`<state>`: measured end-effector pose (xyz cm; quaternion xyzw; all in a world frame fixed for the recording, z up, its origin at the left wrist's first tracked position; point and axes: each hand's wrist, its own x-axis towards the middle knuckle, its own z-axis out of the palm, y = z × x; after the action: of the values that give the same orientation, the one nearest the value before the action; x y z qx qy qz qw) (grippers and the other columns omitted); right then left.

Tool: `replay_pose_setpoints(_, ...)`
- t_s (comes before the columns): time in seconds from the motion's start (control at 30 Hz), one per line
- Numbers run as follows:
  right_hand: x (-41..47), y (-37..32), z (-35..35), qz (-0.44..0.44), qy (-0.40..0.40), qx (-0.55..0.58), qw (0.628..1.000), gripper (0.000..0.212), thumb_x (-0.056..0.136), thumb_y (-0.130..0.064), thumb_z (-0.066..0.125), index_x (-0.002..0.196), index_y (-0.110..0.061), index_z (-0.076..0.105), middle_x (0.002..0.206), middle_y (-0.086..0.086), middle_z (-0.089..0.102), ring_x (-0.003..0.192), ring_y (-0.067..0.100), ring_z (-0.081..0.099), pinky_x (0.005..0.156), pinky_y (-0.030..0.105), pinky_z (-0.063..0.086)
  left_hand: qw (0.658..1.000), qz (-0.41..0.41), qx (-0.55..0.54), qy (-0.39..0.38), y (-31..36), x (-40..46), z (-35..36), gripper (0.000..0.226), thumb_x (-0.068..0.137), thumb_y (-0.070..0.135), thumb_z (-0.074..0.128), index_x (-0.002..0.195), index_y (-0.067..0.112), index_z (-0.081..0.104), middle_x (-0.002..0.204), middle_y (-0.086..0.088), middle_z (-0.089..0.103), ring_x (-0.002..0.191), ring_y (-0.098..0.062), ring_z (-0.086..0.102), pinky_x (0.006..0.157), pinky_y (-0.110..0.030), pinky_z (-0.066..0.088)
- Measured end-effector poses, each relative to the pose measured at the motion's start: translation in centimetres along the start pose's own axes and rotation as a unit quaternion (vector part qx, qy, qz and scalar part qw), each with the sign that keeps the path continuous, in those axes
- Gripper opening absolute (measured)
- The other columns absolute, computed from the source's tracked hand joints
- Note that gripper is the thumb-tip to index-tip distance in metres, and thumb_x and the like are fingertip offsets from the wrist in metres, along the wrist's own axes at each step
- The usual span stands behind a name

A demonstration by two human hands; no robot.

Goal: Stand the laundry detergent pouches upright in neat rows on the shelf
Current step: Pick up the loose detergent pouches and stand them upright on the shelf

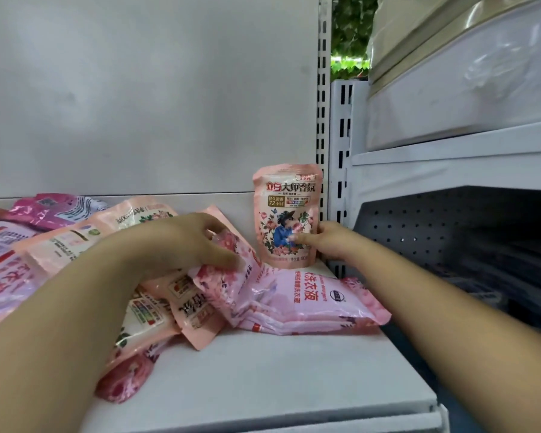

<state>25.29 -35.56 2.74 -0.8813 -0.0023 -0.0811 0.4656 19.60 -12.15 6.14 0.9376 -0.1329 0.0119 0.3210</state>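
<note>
One small pink pouch (285, 214) stands upright at the back right corner of the white shelf (263, 376), its printed front facing me. My right hand (325, 242) holds it at its lower right side, thumb on the front. My left hand (181, 242) grips the top of a rose-printed pouch (231, 276) that leans on a heap of pouches. A larger pink pouch (313, 304) lies flat below the upright one. Several more pink pouches (85, 239) lie in a jumble to the left.
The grey back panel (153, 98) rises behind the shelf. A slotted white upright (324, 120) borders the bay on the right. Beyond it a neighbouring rack holds wrapped white bedding (469, 82) above a dark perforated panel (434, 226).
</note>
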Motion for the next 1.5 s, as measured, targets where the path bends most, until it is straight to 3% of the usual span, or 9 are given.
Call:
replay_pose_setpoints(0.17, -4.6, -0.1, -1.0, 0.089, -0.005, -0.117, 0.989, 0.05, 0.083, -0.053, 0.055, 0.106, -0.009, 0.055, 0.101, 0.005, 0.057, 0.083, 0.019, 0.051, 0.064, 0.026, 0.04, 0.999, 0.009, -0.038, 0.004, 0.7, -0.3, 0.5, 0.039, 0.068, 0.045, 0.073, 0.09, 0.016, 0.061, 0.088, -0.009, 0.067, 0.074, -0.021, 0.059, 0.07, -0.029, 0.045)
replay_pose_setpoints(0.3, -8.5, 0.2, -2.0, 0.13, -0.022, -0.098, 0.986, 0.054, 0.083, -0.053, 0.056, 0.111, -0.007, 0.059, 0.094, 0.005, 0.06, 0.079, 0.018, 0.056, 0.071, 0.025, 0.045, 0.999, 0.01, -0.023, 0.025, 0.2, 0.1, 0.8, 0.044, 0.069, 0.052, 0.071, 0.089, 0.015, 0.06, 0.086, -0.011, 0.069, 0.076, -0.028, 0.063, 0.082, -0.038, 0.05)
replay_pose_setpoints(0.5, -10.8, 2.0, -2.3, 0.12, 0.057, 0.264, 0.955, 0.052, 0.083, 0.007, 0.059, 0.13, -0.008, 0.043, 0.084, 0.01, 0.061, 0.065, 0.016, 0.057, 0.052, 0.025, 0.046, 0.997, 0.047, -0.021, 0.065, 1.4, -0.8, 0.7, 0.02, 0.076, 0.03, 0.073, 0.084, 0.024, 0.055, 0.09, -0.002, 0.063, 0.082, -0.02, 0.06, 0.074, -0.03, 0.046)
replay_pose_setpoints(0.63, -11.0, 0.5, -2.0, 0.046, 0.126, 0.317, 0.939, 0.044, 0.081, 0.007, 0.06, 0.122, -0.007, 0.053, 0.092, 0.012, 0.066, 0.062, 0.016, 0.062, 0.057, 0.026, 0.055, 0.986, 0.082, -0.115, 0.094, 1.3, -1.3, -0.1, 0.035, 0.072, 0.021, 0.076, 0.097, 0.024, 0.052, 0.094, 0.001, 0.06, 0.089, -0.021, 0.058, 0.089, -0.039, 0.047)
replay_pose_setpoints(0.73, -11.3, -2.1, -2.4, -0.041, 0.16, 0.335, 0.928, 0.041, 0.082, 0.004, 0.06, 0.12, -0.009, 0.054, 0.09, 0.008, 0.066, 0.068, 0.017, 0.065, 0.064, 0.031, 0.056, 0.968, 0.108, -0.167, 0.155, 1.9, -1.7, -0.4, 0.038, 0.074, 0.033, 0.073, 0.101, 0.024, 0.048, 0.098, 0.002, 0.058, 0.087, -0.017, 0.056, 0.075, -0.032, 0.046)
replay_pose_setpoints(1.0, -10.9, -8.2, -0.8, -0.212, 0.185, 0.147, 0.948, 0.016, 0.081, -0.005, 0.066, 0.09, -0.019, 0.067, 0.077, -0.011, 0.064, 0.073, 0.003, 0.062, 0.066, 0.014, 0.052, 0.976, 0.147, -0.064, 0.145, 2.4, -2.1, 0.2, 0.069, 0.051, 0.073, 0.046, 0.099, 0.025, 0.058, 0.097, 0.007, 0.061, 0.088, -0.012, 0.058, 0.07, -0.026, 0.042)
replay_pose_setpoints(1.1, -10.7, -10.5, -0.9, -0.258, 0.18, 0.108, 0.943, 0.018, 0.08, -0.007, 0.068, 0.096, -0.014, 0.068, 0.076, -0.012, 0.064, 0.071, 0.001, 0.062, 0.072, 0.015, 0.053, 0.98, 0.137, -0.093, 0.106, 2.4, -2.2, -0.1, 0.058, 0.059, 0.07, 0.048, 0.083, 0.018, 0.061, 0.074, 0.003, 0.066, 0.058, -0.009, 0.058, 0.053, -0.023, 0.042)
replay_pose_setpoints(1.33, -11.6, -13.1, -2.3, -0.322, 0.263, -0.096, 0.904, 0.03, 0.089, -0.024, 0.058, 0.117, -0.014, 0.06, 0.103, -0.005, 0.063, 0.084, 0.003, 0.055, 0.081, 0.022, 0.049, 0.913, 0.165, -0.287, 0.238, 2.1, -2.1, 0.0, 0.032, 0.078, 0.038, 0.066, 0.072, 0.007, 0.065, 0.065, -0.009, 0.063, 0.052, -0.017, 0.054, 0.051, -0.023, 0.044)
replay_pose_setpoints(1.5, -12.7, -10.1, 0.0, -0.177, 0.147, 0.286, 0.93, 0.067, 0.076, -0.054, 0.057, 0.131, -0.018, 0.044, 0.133, 0.004, 0.053, 0.119, 0.022, 0.051, 0.101, 0.042, 0.04, 0.838, 0.216, -0.369, 0.339, 1.8, -2.3, -0.1, 0.037, 0.083, 0.036, 0.06, 0.062, 0.011, 0.044, 0.059, -0.005, 0.044, 0.051, -0.009, 0.041, 0.047, -0.02, 0.037)
